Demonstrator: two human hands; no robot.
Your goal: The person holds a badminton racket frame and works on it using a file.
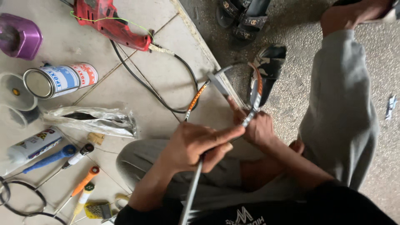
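I sit with my knees up, in grey trousers. My left hand (196, 146) is closed around a thin grey metal rod (192, 189) that runs from the bottom of the view up between both hands. My right hand (256, 127) grips the rod's upper end, where a curved grey and orange piece (257, 89) bends up over a camouflage sandal (271, 64). A flat grey metal blade with an orange-striped shaft (199, 98) pokes out behind my hands.
On the tiled floor to the left lie a red power drill (110, 21) with a black cord, a tin can (60, 79) on its side, a purple container (18, 35), a plastic bag (91, 121), and several screwdrivers (83, 185). Black sandals (243, 16) rest on the rough ground.
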